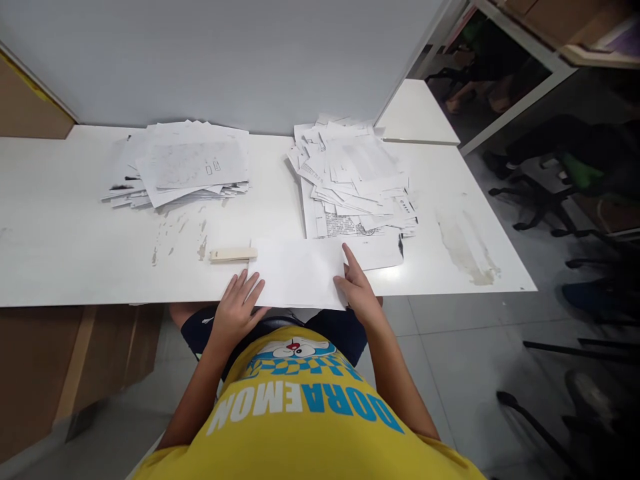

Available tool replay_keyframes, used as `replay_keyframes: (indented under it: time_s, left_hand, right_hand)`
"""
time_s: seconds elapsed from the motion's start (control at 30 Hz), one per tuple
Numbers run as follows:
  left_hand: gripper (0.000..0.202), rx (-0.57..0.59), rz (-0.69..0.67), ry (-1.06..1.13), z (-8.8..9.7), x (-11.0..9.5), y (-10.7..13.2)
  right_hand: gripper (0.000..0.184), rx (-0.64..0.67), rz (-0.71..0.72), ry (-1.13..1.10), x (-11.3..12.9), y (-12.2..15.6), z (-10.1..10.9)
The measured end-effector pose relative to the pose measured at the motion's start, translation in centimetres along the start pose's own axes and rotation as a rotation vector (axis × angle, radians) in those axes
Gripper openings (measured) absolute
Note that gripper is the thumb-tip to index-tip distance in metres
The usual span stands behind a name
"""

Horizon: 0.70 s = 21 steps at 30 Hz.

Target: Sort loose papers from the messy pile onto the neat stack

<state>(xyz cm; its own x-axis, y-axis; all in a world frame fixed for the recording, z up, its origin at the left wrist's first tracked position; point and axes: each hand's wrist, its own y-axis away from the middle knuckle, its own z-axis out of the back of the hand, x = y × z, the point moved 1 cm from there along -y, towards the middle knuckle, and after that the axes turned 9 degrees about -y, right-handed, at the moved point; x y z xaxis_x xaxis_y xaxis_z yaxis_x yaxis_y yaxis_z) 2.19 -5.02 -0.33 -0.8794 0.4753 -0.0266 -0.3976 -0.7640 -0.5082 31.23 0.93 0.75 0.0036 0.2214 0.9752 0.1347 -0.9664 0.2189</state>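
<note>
We have a blank white sheet (299, 273) lying flat at the near edge of the white table (60, 227), its near margin level with the table's lip. Our left hand (237, 313) rests flat on the sheet's near-left corner, fingers spread and gripping nothing. Our right hand (357, 290) sits at the sheet's right edge, index finger stretched along it and the other fingers loosely curled; it pins the paper rather than pinching it.

A cream stapler (233, 254) lies just left of the sheet's far-left corner, close to touching it. Farther off, a fanned pile of papers (180, 167) sits at the far left and a looser heap of printed slips (353, 177) at the far right, whose nearest pages reach the sheet's far-right corner.

To handle this sheet well, we judge that both palms should press evenly so it cannot skate on the smooth tabletop. We should square its edges before any crease or staple, and keep its far corner clear of the heap's stray pages.
</note>
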Motion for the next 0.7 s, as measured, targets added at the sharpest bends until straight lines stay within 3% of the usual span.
replay_keyframes:
  time_s: [0.17, 0.37, 0.5, 0.7]
  left_hand:
    - [0.071, -0.020, 0.023, 0.013, 0.9, 0.4, 0.5]
    - [0.066, -0.180, 0.158, -0.046, 1.3, 1.6, -0.7]
    - [0.067, -0.111, 0.116, -0.059, 0.4, 2.4, -2.8]
    - [0.055, -0.157, 0.199, 0.021, -0.1, 3.0, -3.6]
  right_hand:
    - [0.089, 0.020, -0.094, -0.074, 1.4, -0.1, -0.6]
    - [0.089, 0.072, -0.065, -0.028, 1.9, -0.8, -0.8]
    - [0.091, 0.058, -0.055, -0.025, 2.0, -1.1, -0.8]
    - [0.089, -0.011, -0.047, -0.061, 1.1, -1.3, -0.9]
